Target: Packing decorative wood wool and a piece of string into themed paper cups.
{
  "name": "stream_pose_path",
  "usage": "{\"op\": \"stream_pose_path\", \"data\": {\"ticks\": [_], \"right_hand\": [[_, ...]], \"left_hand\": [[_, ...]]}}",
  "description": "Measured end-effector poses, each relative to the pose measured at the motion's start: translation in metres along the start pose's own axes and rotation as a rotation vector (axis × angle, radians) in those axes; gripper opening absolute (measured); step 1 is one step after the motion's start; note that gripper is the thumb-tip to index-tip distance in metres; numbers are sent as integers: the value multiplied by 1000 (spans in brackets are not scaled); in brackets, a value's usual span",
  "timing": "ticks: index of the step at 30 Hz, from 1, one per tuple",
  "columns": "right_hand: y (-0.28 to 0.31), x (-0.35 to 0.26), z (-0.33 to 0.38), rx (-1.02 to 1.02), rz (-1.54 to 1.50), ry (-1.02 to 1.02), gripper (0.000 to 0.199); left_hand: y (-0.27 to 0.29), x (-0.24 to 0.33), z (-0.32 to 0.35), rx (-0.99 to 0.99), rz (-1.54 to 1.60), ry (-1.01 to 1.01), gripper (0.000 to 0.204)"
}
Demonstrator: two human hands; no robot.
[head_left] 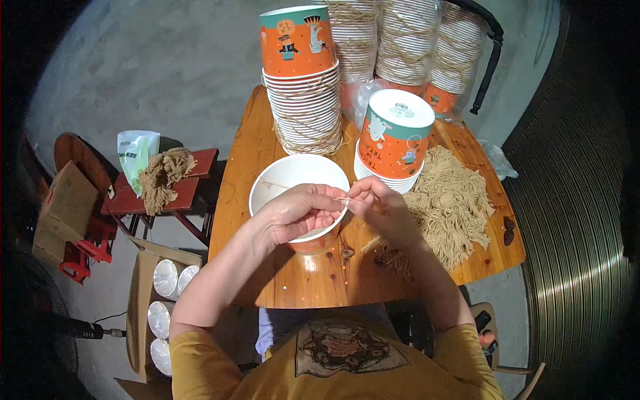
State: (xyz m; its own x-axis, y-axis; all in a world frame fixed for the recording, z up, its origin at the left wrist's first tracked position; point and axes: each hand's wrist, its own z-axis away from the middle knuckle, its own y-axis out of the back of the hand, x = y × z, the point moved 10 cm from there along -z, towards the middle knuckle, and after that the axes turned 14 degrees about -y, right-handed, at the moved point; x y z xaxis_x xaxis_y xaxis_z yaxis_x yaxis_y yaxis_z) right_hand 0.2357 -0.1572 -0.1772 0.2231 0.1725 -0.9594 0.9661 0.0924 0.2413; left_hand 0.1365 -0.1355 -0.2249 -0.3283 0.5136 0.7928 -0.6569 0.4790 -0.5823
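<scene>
An open paper bucket (pixel 261 193), white inside and orange below, stands on the table in front of me. Over its right rim my left hand (pixel 303 210) and my right hand (pixel 380 208) meet, fingertips pinched together on a thin cord (pixel 345 199). Another bit of tan cord (pixel 272 184) shows inside the bucket's left side, partly hidden by my left hand. Just behind my right hand, a short stack of upside-down orange and teal buckets (pixel 395 143) stands. To its right lies a large heap of tan cords (pixel 450 207).
A tall bucket stack (pixel 303 107) with cords around its rims stands behind the open bucket; several wrapped stacks (pixel 407 47) are farther back on the wooden table (pixel 293 287). On the left are a red stool (pixel 207 163) with a cord bundle and a carton (pixel 143 293) of white wrapped rolls.
</scene>
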Motion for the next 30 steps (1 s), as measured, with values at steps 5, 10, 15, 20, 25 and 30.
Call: {"op": "stream_pose_path", "data": {"ticks": [5,10,15,20,25,30], "right_hand": [[0,-2,-4,-63,-8,-81,14],[0,-21,-1,121,338,169,11],[1,-24,-4,117,315,191,12],[0,-23,-4,62,248,127,9],[-3,-30,0,30,308,244,14],[-6,-22,5,-34,168,197,12]], "left_hand": [[9,9,2,26,-255,-93,18],[1,15,2,-15,-453,-241,23],[-6,33,9,4,-890,-469,27],[-4,26,15,29,-650,-342,31],[8,23,20,115,-214,-155,26],[2,18,21,86,-114,-106,19]]}}
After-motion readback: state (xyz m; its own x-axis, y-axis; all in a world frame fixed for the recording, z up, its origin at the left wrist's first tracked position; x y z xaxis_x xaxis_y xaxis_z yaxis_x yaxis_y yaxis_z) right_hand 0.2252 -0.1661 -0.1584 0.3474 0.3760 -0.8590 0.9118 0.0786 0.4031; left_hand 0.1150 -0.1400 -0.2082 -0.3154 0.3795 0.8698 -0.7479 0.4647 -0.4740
